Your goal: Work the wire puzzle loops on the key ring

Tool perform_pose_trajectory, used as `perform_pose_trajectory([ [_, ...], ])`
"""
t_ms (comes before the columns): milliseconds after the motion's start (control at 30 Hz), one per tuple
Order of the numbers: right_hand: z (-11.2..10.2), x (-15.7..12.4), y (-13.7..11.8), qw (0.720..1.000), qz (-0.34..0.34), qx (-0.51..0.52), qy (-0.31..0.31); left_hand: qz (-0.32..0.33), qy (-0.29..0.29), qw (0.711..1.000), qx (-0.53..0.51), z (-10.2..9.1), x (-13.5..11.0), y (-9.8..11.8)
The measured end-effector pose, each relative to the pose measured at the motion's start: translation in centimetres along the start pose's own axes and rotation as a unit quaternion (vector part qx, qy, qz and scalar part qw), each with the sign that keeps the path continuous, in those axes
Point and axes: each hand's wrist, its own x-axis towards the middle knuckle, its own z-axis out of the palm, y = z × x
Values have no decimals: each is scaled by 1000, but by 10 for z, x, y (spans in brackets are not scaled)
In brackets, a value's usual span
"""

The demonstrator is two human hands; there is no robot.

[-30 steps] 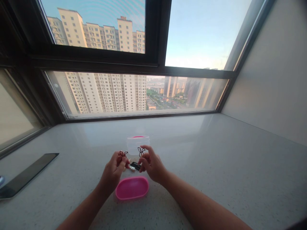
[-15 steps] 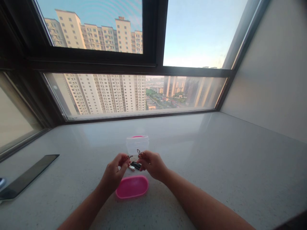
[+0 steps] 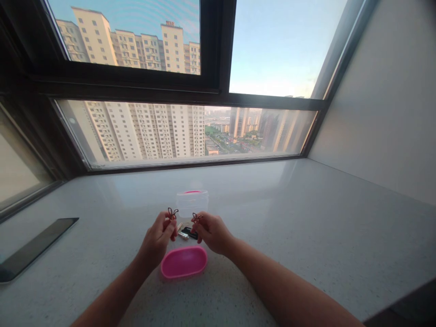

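My left hand (image 3: 161, 231) pinches a small brown looped bow (image 3: 172, 214), which looks like a hair tie, between thumb and fingertips. A similar brown looped bow (image 3: 196, 218) is held in the fingertips of my right hand (image 3: 213, 231). The two hands are raised a little apart. Between and behind them lie a small black item (image 3: 189, 233) and a small whitish item (image 3: 183, 235), too small to name. Just in front of the hands is a pink oval tray or lid (image 3: 184, 262), open side up. Beyond them stands a clear plastic box (image 3: 192, 200) with a pink patch.
A dark flat device like a tablet or phone (image 3: 39, 249) lies on the speckled pale sill (image 3: 306, 236) at the left. Dark window frames (image 3: 190, 164) border the far edge, and a white wall (image 3: 381, 113) rises at the right.
My left hand has shifted slightly left and turned its bow upright, so the loops show more plainly. The gap between the hands is wider. The whole view has moved slightly.
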Motion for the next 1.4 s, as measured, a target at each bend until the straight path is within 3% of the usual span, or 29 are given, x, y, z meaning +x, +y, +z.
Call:
perform_pose_trajectory([
  [233,-1,-1,-4,997,-31,-69,8,10,14,1000,-26,0,3,-7],
  [700,3,1,0,997,-58,-33,25,-22,1,998,-57,1,4,-7],
  [1067,7,2,0,999,-33,-17,1,-23,-71,993,-86,2,1,-1],
  [1400,5,-3,-13,997,-23,-47,-51,-12,-83,993,-84,1,-3,7],
])
